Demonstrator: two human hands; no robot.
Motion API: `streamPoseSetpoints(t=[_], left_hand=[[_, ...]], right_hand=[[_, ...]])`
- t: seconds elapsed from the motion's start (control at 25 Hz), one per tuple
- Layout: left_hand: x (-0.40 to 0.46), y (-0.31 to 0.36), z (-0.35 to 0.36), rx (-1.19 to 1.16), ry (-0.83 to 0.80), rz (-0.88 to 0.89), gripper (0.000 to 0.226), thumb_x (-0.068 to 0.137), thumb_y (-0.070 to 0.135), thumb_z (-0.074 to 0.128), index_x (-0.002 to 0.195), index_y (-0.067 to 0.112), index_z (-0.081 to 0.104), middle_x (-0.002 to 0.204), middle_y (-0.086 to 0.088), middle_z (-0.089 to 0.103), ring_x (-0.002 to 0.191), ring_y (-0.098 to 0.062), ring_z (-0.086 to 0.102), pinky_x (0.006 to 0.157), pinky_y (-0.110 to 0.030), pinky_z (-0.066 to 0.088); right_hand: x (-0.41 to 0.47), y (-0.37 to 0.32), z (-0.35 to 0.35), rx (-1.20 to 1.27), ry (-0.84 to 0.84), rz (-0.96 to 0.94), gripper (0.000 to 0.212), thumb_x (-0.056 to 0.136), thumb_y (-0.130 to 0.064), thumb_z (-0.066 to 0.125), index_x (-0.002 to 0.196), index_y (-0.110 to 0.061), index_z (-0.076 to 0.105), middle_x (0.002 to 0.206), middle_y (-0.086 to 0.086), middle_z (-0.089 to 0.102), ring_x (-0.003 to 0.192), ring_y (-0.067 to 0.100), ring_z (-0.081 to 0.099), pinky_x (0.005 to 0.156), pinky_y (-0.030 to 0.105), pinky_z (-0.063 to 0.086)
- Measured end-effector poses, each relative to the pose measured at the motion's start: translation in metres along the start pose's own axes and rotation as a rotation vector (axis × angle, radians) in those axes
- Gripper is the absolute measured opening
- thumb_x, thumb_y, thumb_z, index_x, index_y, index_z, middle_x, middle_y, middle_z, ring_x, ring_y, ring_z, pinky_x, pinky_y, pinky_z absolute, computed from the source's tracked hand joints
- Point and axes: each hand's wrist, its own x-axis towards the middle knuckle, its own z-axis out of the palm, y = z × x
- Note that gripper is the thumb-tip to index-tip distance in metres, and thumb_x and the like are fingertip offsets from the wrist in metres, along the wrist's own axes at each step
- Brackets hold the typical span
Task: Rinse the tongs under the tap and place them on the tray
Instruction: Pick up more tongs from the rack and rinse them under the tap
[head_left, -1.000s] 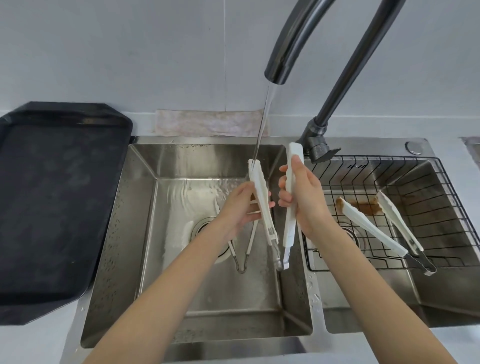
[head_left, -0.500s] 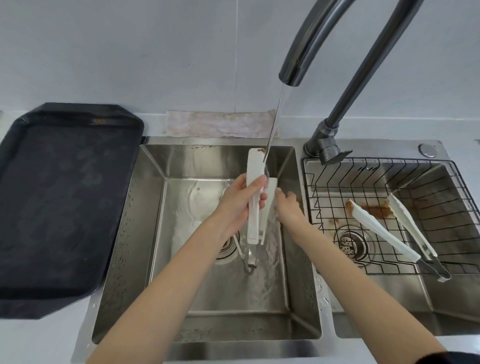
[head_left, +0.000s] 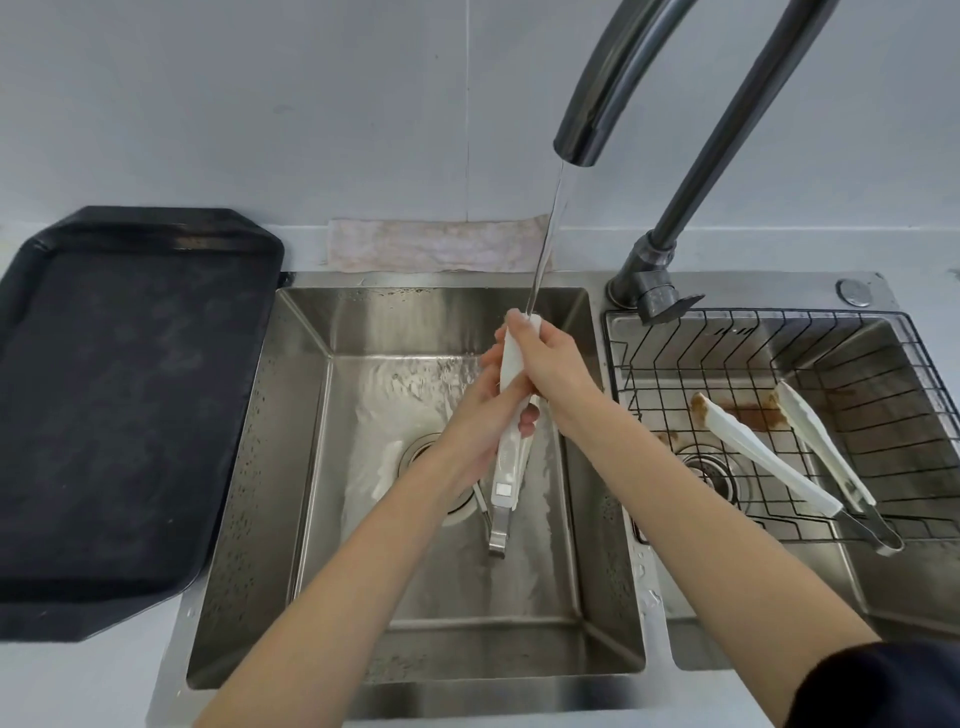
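Tray (head_left: 119, 415) sits black on the table at the far left. Next comes the left sink (head_left: 291, 467), where water falls from the tap (head_left: 597, 104) onto white tongs (head_left: 511, 447). Both hands grip the tongs, left hand (head_left: 485, 410) low, right hand (head_left: 556, 369) near the top. Dirty tongs (head_left: 763, 457) lie in the rack (head_left: 649, 364) on the right.

Tray (head_left: 130, 415) left of sink (head_left: 415, 649) (rack (head_left: 779, 338) right).
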Motion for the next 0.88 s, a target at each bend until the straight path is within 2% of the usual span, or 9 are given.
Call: streamPoseSetpoints(t=[0.08, 0.28, 0.36, 0.48, 0.52, 0.6, 0.68, 0.8, 0.88], left_hand=[[0.001, 0.000, -0.003, 0.020, 0.010, 0.019, 0.013, 0.096, 0.017, 0.044, 0.093, 0.024, 0.055, 0.050, 0.015, 0.050, 0.044, -0.002, 0.039, 0.043, -0.013, 0.036], [-0.002, 0.000, -0.018, 0.035, -0.085, 0.037, 0.012, 0.096, 0.026, 0.043, 0.093, 0.018, 0.052, 0.069, 0.006, 0.051, 0.046, -0.003, 0.036, 0.046, -0.013, 0.034], [-0.003, 0.000, -0.017, 0.092, -0.100, 0.034, 0.013, 0.097, 0.025, 0.042, 0.098, 0.014, 0.050, 0.070, 0.004, 0.050, 0.045, -0.003, 0.036, 0.045, -0.013, 0.033], [-0.004, -0.002, -0.012, 0.129, -0.089, 0.056, 0.014, 0.097, 0.024, 0.041, 0.102, 0.012, 0.047, 0.070, 0.002, 0.047, 0.042, -0.002, 0.034, 0.043, -0.012, 0.032], [-0.005, -0.002, -0.012, 0.123, -0.077, 0.072, 0.015, 0.097, 0.024, 0.040, 0.100, 0.011, 0.047, 0.068, 0.003, 0.047, 0.041, -0.001, 0.033, 0.043, -0.012, 0.032], [-0.005, -0.001, -0.014, 0.031, -0.030, 0.091, 0.017, 0.097, 0.024, 0.040, 0.091, 0.012, 0.050, 0.061, 0.006, 0.048, 0.039, -0.001, 0.032, 0.041, -0.011, 0.030], [-0.003, 0.005, -0.020, -0.141, 0.049, 0.064, 0.020, 0.097, 0.028, 0.040, 0.086, 0.016, 0.049, 0.051, 0.010, 0.048, 0.035, 0.000, 0.030, 0.038, -0.010, 0.027], [0.000, 0.013, -0.029, -0.399, 0.139, -0.023, 0.023, 0.096, 0.042, 0.036, 0.091, 0.022, 0.048, 0.041, 0.009, 0.045, 0.028, -0.001, 0.027, 0.032, -0.009, 0.022], [0.001, 0.016, -0.034, -0.534, 0.166, -0.058, 0.037, 0.093, 0.050, 0.036, 0.077, 0.019, 0.049, 0.036, 0.009, 0.039, 0.024, -0.003, 0.027, 0.028, -0.009, 0.020]], right_hand=[[0.002, -0.001, 0.005, 0.017, 0.014, 0.056, 0.036, 0.097, -0.038, 0.040, 0.074, -0.016, 0.056, 0.065, 0.001, 0.063, 0.068, 0.015, 0.063, 0.072, 0.026, 0.053], [0.001, 0.001, -0.007, 0.231, -0.254, 0.047, 0.029, 0.101, -0.025, 0.032, 0.097, -0.015, 0.059, 0.085, -0.002, 0.069, 0.087, 0.010, 0.066, 0.039, 0.013, 0.041], [0.004, 0.003, -0.008, 0.183, -0.233, 0.035, 0.029, 0.100, -0.031, 0.035, 0.087, -0.017, 0.058, 0.067, -0.009, 0.068, 0.081, 0.010, 0.067, 0.035, 0.018, 0.036], [0.008, -0.002, -0.003, 0.134, -0.189, 0.115, 0.052, 0.098, -0.048, 0.024, 0.073, -0.016, 0.055, 0.050, -0.008, 0.061, 0.068, 0.010, 0.067, 0.034, 0.019, 0.034], [0.009, -0.003, -0.004, 0.161, -0.206, 0.156, 0.059, 0.098, -0.050, 0.017, 0.076, -0.015, 0.059, 0.057, -0.004, 0.065, 0.069, 0.012, 0.066, 0.036, 0.020, 0.038], [0.009, -0.002, -0.012, 0.171, -0.234, 0.187, 0.064, 0.098, -0.049, 0.014, 0.093, -0.011, 0.065, 0.082, 0.003, 0.070, 0.083, 0.016, 0.065, 0.060, 0.023, 0.049], [0.007, 0.006, -0.023, 0.010, -0.148, 0.112, 0.050, 0.101, -0.038, 0.023, 0.112, -0.011, 0.063, 0.101, 0.001, 0.066, 0.102, 0.017, 0.062, 0.084, 0.027, 0.046], [-0.001, 0.021, -0.037, -0.236, 0.115, 0.042, 0.039, 0.100, -0.022, 0.034, 0.136, -0.013, 0.045, 0.120, -0.001, 0.055, 0.113, 0.016, 0.055, 0.087, 0.019, 0.041], [-0.006, 0.033, -0.040, -0.217, 0.093, 0.131, 0.047, 0.099, -0.024, 0.038, 0.144, -0.014, 0.032, 0.134, 0.003, 0.049, 0.122, 0.020, 0.050, 0.095, 0.022, 0.038]])
